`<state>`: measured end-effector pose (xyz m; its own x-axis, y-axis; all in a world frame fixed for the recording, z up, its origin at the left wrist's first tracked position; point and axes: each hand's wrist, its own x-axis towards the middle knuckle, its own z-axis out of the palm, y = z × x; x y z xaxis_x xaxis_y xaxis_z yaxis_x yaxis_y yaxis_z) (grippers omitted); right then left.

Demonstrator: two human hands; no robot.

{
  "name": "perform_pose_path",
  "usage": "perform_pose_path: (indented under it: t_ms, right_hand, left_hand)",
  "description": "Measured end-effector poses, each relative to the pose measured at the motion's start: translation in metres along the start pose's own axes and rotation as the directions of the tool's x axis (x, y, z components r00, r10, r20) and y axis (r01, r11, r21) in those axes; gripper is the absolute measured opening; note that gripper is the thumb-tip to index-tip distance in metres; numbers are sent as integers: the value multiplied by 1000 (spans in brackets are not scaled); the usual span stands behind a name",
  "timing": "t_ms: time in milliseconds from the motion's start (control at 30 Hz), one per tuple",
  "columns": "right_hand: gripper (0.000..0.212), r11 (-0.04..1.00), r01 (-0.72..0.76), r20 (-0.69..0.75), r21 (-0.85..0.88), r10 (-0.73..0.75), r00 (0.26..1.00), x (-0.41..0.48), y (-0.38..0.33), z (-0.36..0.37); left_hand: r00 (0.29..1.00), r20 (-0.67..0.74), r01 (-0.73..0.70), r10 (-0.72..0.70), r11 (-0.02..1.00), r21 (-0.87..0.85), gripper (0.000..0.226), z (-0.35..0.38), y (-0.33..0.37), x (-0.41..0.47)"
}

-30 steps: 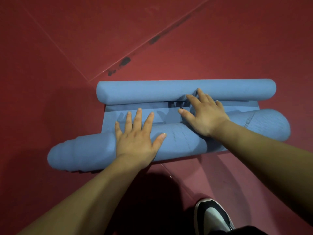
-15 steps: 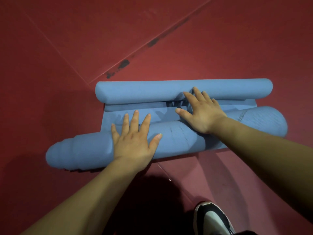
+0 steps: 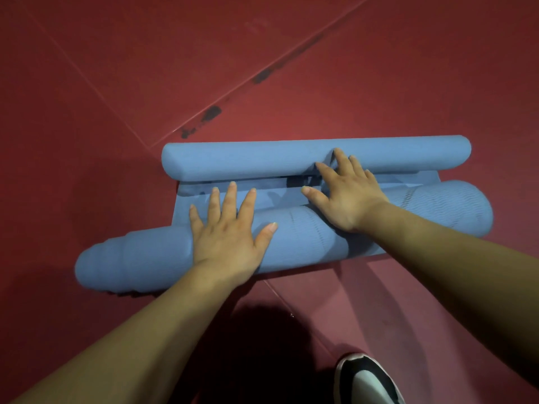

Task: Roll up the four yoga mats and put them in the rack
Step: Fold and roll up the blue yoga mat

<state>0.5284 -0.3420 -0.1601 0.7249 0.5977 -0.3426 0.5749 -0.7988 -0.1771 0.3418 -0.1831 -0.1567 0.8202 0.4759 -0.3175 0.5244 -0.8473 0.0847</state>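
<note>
**Both hands flat on a blue mat, with the rolling nearly done**

Left hand (image 3: 230, 237) lies open, fingers straight and spread. Its palm is on top of the thick near roll (image 3: 145, 258) of the blue yoga mat (image 3: 437, 208), and its fingertips reach over onto the flat strip (image 3: 274, 196) beyond. Right hand (image 3: 347, 196) is open too, its palm on the same roll further right. Its fingers (image 3: 339, 158) stretch across the strip and press a dent into the far curl (image 3: 248, 160), the mat's other end coiled on itself. Neither hand grips anything; both only press.

The mat lies crosswise on the red floor (image 3: 379, 83) in front of the person, whose shoe (image 3: 367, 383) shows at the lower right. Dark scuff marks (image 3: 211, 113) run along a floor seam beyond the mat. No rack is in view, nor any other mat.

The step in hand appears to be the rolling of this one mat, and it looks close to its end: only the narrow strip separates the near roll from the far curl. The roll is not tidy, though. Its left end sticks out in stepped layers past the mat's left edge, so it seems to have telescoped sideways.

The next move likely calls for flattening or taking in the far curl so the near roll can pass over it, with even pressure from both palms. Squaring the left end would probably need a push inward along the roll's axis before lifting. A loose hold on pickup might let the coil spring open.
</note>
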Motion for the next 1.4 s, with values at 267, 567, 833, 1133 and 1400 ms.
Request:
perform_pose_path:
  t_ms: [267, 567, 833, 1133, 1400]
  right_hand:
    - [79, 995, -54, -36, -81, 51, 998, 5, -6, -3]
    - [85, 998, -11, 47, -64, 14, 999, 5, -6, -3]
    - [85, 999, -28, 27, -30, 29, 999, 12, -8, -8]
    - [80, 997, -71, 6, -31, 71, 997, 15, -11, -11]
    - [82, 997, -68, 17, -34, 68, 998, 15, -9, -11]
  left_hand:
    - [999, -51, 9, -10, 1000, -10, 83, 15, -2, -19]
    - [999, -29, 20, -20, 1000, 10, 82, -2, -4, 11]
    - [999, -25, -22, 21, 999, -50, 85, 7, -1, -17]
    - [1000, 4, -12, 12, 999, -40, 82, -2, -5, 5]
    - [999, -37, -42, 39, 997, -64, 81, 8, -1, -24]
